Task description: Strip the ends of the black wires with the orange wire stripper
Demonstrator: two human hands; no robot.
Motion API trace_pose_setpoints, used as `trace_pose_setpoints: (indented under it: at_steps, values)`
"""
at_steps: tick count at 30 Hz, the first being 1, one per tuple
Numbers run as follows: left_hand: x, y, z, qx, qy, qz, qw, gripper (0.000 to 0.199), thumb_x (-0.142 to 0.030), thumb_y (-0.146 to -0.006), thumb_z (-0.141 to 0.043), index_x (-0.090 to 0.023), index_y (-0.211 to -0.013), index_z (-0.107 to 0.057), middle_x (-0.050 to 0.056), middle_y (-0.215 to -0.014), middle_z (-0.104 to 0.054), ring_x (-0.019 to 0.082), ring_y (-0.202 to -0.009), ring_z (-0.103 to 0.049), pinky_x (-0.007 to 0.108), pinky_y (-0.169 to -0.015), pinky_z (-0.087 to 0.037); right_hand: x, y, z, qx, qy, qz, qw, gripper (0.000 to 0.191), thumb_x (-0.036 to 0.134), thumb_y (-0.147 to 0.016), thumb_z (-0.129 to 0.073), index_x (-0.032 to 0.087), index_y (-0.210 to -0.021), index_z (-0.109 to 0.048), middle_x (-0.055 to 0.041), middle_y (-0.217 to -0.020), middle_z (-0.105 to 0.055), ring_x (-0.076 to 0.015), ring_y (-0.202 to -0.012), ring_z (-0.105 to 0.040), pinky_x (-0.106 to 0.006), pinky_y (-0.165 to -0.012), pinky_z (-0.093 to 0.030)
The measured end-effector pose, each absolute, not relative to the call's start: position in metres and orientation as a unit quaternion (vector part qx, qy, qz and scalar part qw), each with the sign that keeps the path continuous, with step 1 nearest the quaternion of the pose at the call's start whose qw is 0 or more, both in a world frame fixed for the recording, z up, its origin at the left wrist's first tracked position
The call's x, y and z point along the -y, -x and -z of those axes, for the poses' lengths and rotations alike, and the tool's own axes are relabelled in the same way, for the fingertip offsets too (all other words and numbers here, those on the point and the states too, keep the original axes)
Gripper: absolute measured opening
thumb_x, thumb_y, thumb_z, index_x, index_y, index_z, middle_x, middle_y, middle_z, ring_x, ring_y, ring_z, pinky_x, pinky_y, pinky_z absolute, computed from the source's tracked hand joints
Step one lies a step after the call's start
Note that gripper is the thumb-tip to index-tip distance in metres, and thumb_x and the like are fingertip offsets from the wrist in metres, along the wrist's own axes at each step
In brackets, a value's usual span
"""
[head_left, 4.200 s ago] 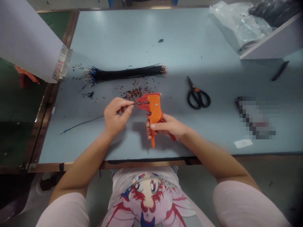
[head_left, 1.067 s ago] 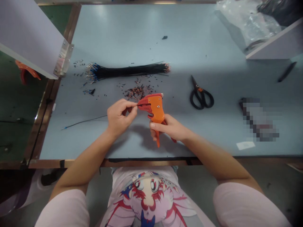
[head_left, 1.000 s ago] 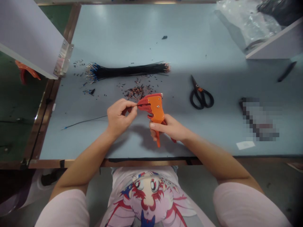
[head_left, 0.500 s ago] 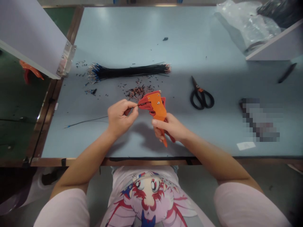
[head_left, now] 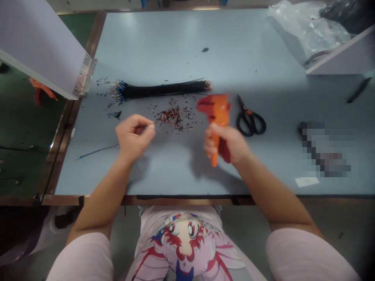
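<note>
**Left hand [head_left: 135, 134] pinches a wire [head_left: 98, 149]; right hand [head_left: 230, 141] grips an orange-and-red tool [head_left: 221, 111]**

In the head view, the left hand is closed, with thumb and forefinger pinching the wire close to one end. A short tip pokes out to the right of the fingers, and the rest runs out to the left of the hand, ending in a blue tip over the near left part of the table [head_left: 175, 43].

The right hand is wrapped around the handles of the tool, whose head points left. The tool is slightly blurred and well apart from the wire's tip. Whether its jaws are open is hard to tell.

Between the hands and a little farther off lies a scatter of black and copper-coloured scraps [head_left: 172, 117]. Just beyond it is a long black bundle [head_left: 161, 90], with blue and silvery ends at left and copper-coloured ends at right. A small cluster [head_left: 115, 114] of blue-and-black bits sits near the bundle's left end.

Black-handled scissors [head_left: 248, 112] lie just right of the tool, blades pointing far. Farther right are a pixelated object [head_left: 325, 150] and, nearer, a white card [head_left: 307, 182]. A clear bag [head_left: 313, 29] is at the far right.
</note>
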State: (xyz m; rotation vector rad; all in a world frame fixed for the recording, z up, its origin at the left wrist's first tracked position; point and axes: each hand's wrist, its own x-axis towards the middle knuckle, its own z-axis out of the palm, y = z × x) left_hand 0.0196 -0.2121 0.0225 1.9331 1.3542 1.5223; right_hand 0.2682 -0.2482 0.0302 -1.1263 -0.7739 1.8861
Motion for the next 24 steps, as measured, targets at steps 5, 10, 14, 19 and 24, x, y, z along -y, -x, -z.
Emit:
trace_pose_setpoints:
  at_steps: [5, 10, 14, 19, 24]
  values:
    - [0.202, -0.010, -0.020, -0.490, -0.641, -0.551, 0.212, 0.002, -0.019, -0.068, -0.065, -0.019, -0.067, -0.065, -0.004, -0.055, -0.055, 0.006, -0.048, -0.043, 0.020, -0.044, -0.032, 0.247, -0.276, -0.034, 0.358, 0.452, -0.753, 0.316, 0.039, 0.048, -0.072, -0.074, 0.015, -0.080, -0.057, -0.0048, -0.066, -0.063, -0.0175, -0.054, -0.064, -0.030, -0.050, -0.056]
    - [0.207, -0.018, -0.017, -0.490, -0.649, -0.540, 0.216, 0.003, -0.022, -0.071, -0.065, -0.020, -0.070, -0.066, -0.003, -0.058, -0.057, 0.007, -0.053, -0.047, 0.020, -0.048, -0.036, 0.258, -0.263, -0.028, 0.378, 0.413, -0.791, 0.246, 0.040, 0.042, -0.075, -0.073, 0.014, -0.098, -0.059, -0.0105, -0.092, -0.067, -0.0223, -0.081, -0.069, -0.036, -0.071, -0.059]
    - [0.210, -0.021, -0.020, -0.471, -0.663, -0.543, 0.209, 0.004, -0.020, -0.073, -0.065, -0.020, -0.070, -0.067, -0.003, -0.059, -0.059, 0.007, -0.054, -0.048, 0.021, -0.049, -0.037, 0.256, -0.260, -0.026, 0.369, 0.420, -0.789, 0.256, 0.036, 0.038, -0.073, -0.075, 0.014, -0.095, -0.058, -0.0082, -0.085, -0.067, -0.0203, -0.072, -0.069, -0.035, -0.068, -0.058]
    - [0.211, -0.023, -0.020, -0.468, -0.669, -0.543, 0.199, 0.004, -0.021, -0.075, -0.065, -0.021, -0.072, -0.068, -0.003, -0.060, -0.060, 0.007, -0.053, -0.049, 0.022, -0.050, -0.037, 0.255, -0.257, -0.019, 0.360, 0.408, -0.791, 0.279, 0.033, 0.030, -0.071, -0.076, 0.013, -0.093, -0.058, -0.0063, -0.081, -0.066, -0.0209, -0.070, -0.069, -0.035, -0.065, -0.057]
    - [0.212, -0.026, -0.017, -0.473, -0.668, -0.538, 0.202, 0.004, -0.022, -0.075, -0.065, -0.021, -0.073, -0.069, -0.003, -0.062, -0.061, 0.007, -0.054, -0.050, 0.022, -0.050, -0.038, 0.255, -0.251, -0.008, 0.324, 0.363, -0.822, 0.294, 0.033, 0.026, -0.070, -0.078, 0.014, -0.095, -0.058, -0.0059, -0.086, -0.068, -0.0210, -0.080, -0.070, -0.036, -0.076, -0.056]
